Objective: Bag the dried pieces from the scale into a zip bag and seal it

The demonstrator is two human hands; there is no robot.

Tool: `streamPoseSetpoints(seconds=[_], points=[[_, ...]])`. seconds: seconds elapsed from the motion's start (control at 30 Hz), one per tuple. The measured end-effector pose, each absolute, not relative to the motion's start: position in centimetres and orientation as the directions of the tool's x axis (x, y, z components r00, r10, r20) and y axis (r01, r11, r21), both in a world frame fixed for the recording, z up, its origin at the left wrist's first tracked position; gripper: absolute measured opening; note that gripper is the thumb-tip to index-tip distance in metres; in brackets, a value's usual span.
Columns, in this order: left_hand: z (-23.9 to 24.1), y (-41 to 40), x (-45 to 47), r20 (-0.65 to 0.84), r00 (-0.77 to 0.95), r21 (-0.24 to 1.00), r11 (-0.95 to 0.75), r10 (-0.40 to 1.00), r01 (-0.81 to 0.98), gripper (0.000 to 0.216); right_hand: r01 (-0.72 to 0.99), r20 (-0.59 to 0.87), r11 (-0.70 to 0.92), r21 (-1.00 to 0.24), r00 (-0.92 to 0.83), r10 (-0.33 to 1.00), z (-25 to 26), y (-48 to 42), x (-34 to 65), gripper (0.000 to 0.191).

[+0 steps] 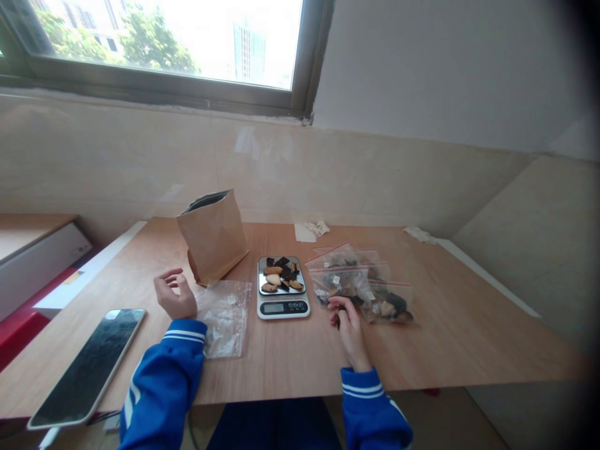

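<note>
While my right hand (347, 322) pinched a small dark piece near the filled bags (363, 284), I could not tell how tight its curled fingers were. To do it well, I judged I should hold it softly and keep it low. My left hand (174, 294) hung half open, holding nothing, beside the flat, crinkly empty bag (225, 315). Lumpy brown and black pieces sat on the shiny scale (282, 289), left of the right hand. A stiff paper bag (213, 236) stood farther back.

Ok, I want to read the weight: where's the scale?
In the head view, the scale sits mid-table, between the brown paper bag on its left and the filled zip bags on its right.
</note>
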State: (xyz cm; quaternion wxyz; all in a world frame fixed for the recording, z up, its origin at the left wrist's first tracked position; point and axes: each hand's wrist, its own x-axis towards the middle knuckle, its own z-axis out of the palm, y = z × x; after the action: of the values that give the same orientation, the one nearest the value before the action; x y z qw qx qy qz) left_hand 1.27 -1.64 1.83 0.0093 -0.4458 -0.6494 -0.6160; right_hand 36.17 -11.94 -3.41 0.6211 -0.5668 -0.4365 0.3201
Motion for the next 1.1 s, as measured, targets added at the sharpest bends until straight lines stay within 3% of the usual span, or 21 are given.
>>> streamPoseSetpoints(seconds=[0.13, 0.27, 0.33, 0.4, 0.53, 0.7, 0.87, 1.1], points=[[2.2, -2.6, 1.5, 0.568, -0.498, 0.76, -0.188, 0.655, 0.622, 0.028, 0.086, 0.153, 0.128, -0.988, 0.425, 0.892, -3.3, -12.3, 36.3, 0.024], [2.7, -4.1, 2.2, 0.41, -0.022, 0.699, -0.299, 0.912, 0.649, 0.029, 0.07, 0.175, 0.161, -0.984, 0.458, 0.872, -3.3, -12.2, 36.3, 0.023], [2.7, -5.0, 2.7, 0.304, 0.202, 0.636, -0.356, 0.931, 0.685, 0.032, 0.06, 0.182, 0.175, -0.983, 0.458, 0.87, -3.4, -12.1, 36.3, 0.022], [2.2, -5.7, 3.1, 0.225, 0.305, 0.568, -0.379, 0.925, 0.731, 0.038, 0.038, 0.185, 0.187, -0.982, 0.448, 0.875, -3.4, -12.0, 36.4, 0.024], [0.5, -6.4, 3.3, 0.128, 0.315, 0.493, -0.337, 0.94, 0.802, 0.046, -0.047, 0.214, 0.249, -0.967, 0.371, 0.904, -3.1, -12.0, 36.1, 0.038], [-1.2, -6.5, 3.1, 0.231, 0.269, 0.493, -0.351, 0.935, 0.796, 0.046, -0.115, 0.279, 0.311, -0.943, 0.231, 0.932, -0.5, -10.5, 34.7, 0.046], [-1.5, -6.6, 3.1, 0.225, 0.263, 0.487, -0.342, 0.938, 0.804, 0.045, -0.03, 0.313, 0.323, -0.946, 0.175, 0.933, 1.7, -4.8, 33.2, 0.047], [-1.6, -6.6, 3.0, 0.222, 0.28, 0.491, -0.356, 0.934, 0.795, 0.047, 0.081, 0.229, 0.216, -0.973, 0.198, 0.953, -1.0, 0.8, 31.8, 0.05]])
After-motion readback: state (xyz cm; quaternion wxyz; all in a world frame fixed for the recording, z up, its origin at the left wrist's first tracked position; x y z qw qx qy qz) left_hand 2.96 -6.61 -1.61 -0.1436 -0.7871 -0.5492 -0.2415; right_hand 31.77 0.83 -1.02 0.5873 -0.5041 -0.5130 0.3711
